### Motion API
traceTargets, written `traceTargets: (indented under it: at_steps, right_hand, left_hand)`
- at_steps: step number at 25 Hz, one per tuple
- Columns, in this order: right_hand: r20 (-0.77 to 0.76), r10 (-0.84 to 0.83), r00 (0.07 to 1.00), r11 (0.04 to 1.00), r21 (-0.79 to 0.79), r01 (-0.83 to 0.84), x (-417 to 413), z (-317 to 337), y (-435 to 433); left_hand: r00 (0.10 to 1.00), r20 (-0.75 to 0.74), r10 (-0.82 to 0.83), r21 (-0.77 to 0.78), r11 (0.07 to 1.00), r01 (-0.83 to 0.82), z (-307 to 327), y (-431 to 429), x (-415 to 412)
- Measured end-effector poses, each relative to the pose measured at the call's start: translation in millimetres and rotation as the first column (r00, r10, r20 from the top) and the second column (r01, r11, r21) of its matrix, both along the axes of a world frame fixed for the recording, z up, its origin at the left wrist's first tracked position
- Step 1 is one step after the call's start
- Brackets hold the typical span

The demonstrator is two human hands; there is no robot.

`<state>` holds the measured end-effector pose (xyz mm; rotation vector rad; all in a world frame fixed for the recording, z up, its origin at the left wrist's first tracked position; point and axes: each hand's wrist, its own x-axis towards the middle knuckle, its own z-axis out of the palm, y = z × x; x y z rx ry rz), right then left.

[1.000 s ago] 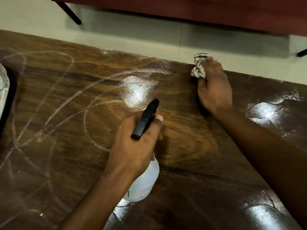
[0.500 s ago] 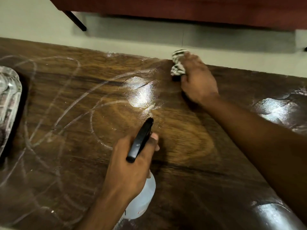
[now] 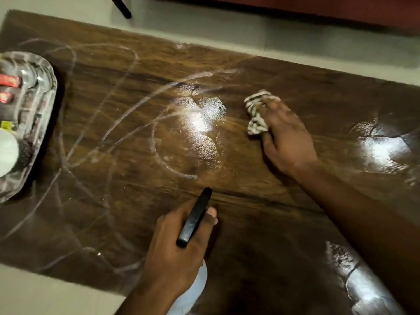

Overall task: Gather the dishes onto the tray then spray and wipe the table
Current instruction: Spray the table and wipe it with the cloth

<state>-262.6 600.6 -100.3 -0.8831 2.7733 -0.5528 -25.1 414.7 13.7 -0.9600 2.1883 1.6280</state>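
My left hand (image 3: pixel 175 258) grips a white spray bottle (image 3: pixel 193 292) with a black nozzle head pointing up over the near middle of the dark wooden table (image 3: pixel 250 235). My right hand (image 3: pixel 286 142) presses a striped cloth (image 3: pixel 258 112) flat on the table right of a wet, shiny patch (image 3: pixel 202 123). White curved wipe streaks cover the left half of the tabletop. A silver tray (image 3: pixel 43 105) at the left edge holds dishes, partly cut off by the frame.
Pale floor shows beyond the far table edge and at the near left corner. A reddish-brown piece of furniture with a black leg (image 3: pixel 120 7) stands at the top. Bright reflections lie on the table's right side.
My right hand has dragged the cloth from the far edge toward me and into the table. The view has shifted, bringing the tray further into sight. The left hand still holds the bottle.
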Motion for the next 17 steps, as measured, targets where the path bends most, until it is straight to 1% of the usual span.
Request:
traceTargets:
  at_steps: [1, 2, 3, 4, 5, 6, 7, 8, 9, 10, 11, 12, 13, 14, 15, 16, 17]
  right_hand:
    - [0.055, -0.26, 0.964, 0.963, -0.05, 0.263, 11, 3, -17]
    - [0.117, -0.414, 0.903, 0.901, -0.087, 0.424, 28, 6, -36]
    - [0.163, -0.452, 0.877, 0.878, -0.094, 0.47, 52, 8, -54]
    - [0.182, -0.388, 0.903, 0.91, -0.079, 0.407, 83, 9, -67]
    - [0.176, -0.231, 0.957, 0.968, -0.058, 0.244, 117, 9, -73]
    - [0.176, -0.01, 0.984, 0.999, -0.046, 0.018, 151, 8, -72]
    - [0.178, 0.251, 0.951, 0.968, -0.052, -0.246, 182, 8, -66]
    - [0.198, 0.513, 0.836, 0.857, -0.05, -0.514, 204, 9, -56]
    - [0.214, 0.722, 0.658, 0.678, -0.03, -0.735, 213, 10, -45]
    - [0.201, 0.851, 0.485, 0.495, 0.001, -0.869, 207, 10, -33]
    - [0.183, 0.895, 0.407, 0.407, 0.043, -0.913, 194, 11, -24]
    - [0.168, 0.868, 0.467, 0.458, 0.09, -0.884, 179, 13, -18]
    - [0.127, 0.772, 0.623, 0.614, 0.104, -0.782, 165, 13, -14]
    - [0.068, 0.581, 0.811, 0.806, 0.092, -0.585, 153, 12, -11]
    - [0.04, 0.295, 0.955, 0.952, 0.072, -0.297, 146, 14, -11]
    - [0.058, -0.028, 0.998, 0.999, 0.042, 0.026, 148, 15, -18]
    - [0.1, -0.308, 0.946, 0.951, -0.002, 0.31, 157, 14, -32]
  left_hand:
    - [1.0, -0.011, 0.007, 0.012, 1.0, -0.006, 3, -4, 5]
    - [1.0, -0.021, 0.01, 0.022, 1.0, -0.009, 5, -8, 10]
    - [0.999, -0.032, 0.012, 0.023, 1.0, -0.012, 6, -13, 16]
    - [0.999, -0.033, 0.012, 0.022, 1.0, -0.011, 8, -19, 23]
    - [1.0, -0.028, -0.001, 0.031, 1.0, 0.002, 10, -24, 30]
    - [1.0, -0.028, -0.012, 0.047, 0.999, 0.013, 11, -29, 37]
    - [0.999, -0.038, -0.013, 0.064, 0.998, 0.016, 13, -34, 45]
    - [0.999, -0.044, -0.012, 0.081, 0.997, 0.015, 15, -39, 53]
    - [0.999, -0.042, -0.017, 0.102, 0.995, 0.021, 18, -44, 62]
    - [0.999, -0.027, -0.029, 0.125, 0.992, 0.032, 21, -47, 69]
    - [0.999, -0.017, -0.043, 0.138, 0.989, 0.045, 22, -50, 77]
    - [0.998, -0.016, -0.057, 0.139, 0.988, 0.059, 25, -53, 86]
    - [0.997, -0.019, -0.073, 0.148, 0.986, 0.075, 26, -55, 95]
    - [0.996, -0.026, -0.089, 0.157, 0.983, 0.092, 25, -58, 104]
    - [0.995, -0.026, -0.101, 0.154, 0.983, 0.104, 24, -61, 113]
    - [0.993, -0.021, -0.113, 0.145, 0.983, 0.115, 24, -63, 121]
    - [0.992, -0.02, -0.121, 0.15, 0.981, 0.123, 24, -65, 127]
